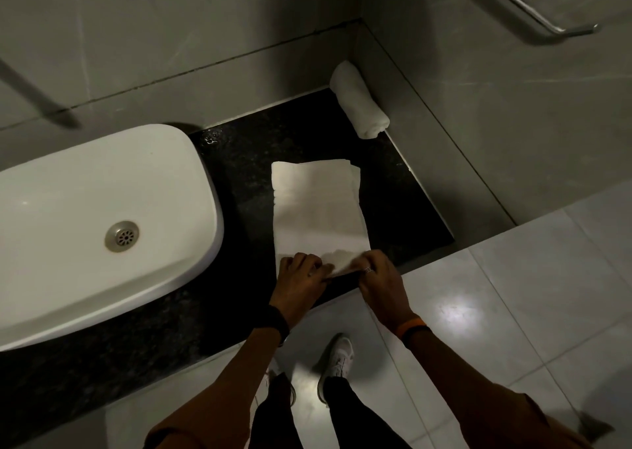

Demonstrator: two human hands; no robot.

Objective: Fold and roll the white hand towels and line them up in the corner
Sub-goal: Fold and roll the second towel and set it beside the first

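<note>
A white hand towel [318, 209], folded into a long strip, lies flat on the black stone counter [246, 161], running away from me. My left hand [301, 281] and my right hand [379, 277] both pinch its near end, which is curled up off the counter edge. A second white towel [359, 101] sits rolled in the far corner, lying along the right wall.
A white basin [85, 216] with a metal drain takes up the counter's left side. Grey tiled walls close the back and right. A metal rail [533, 14] hangs at upper right. Below, my shoes stand on a pale tiled floor [513, 311].
</note>
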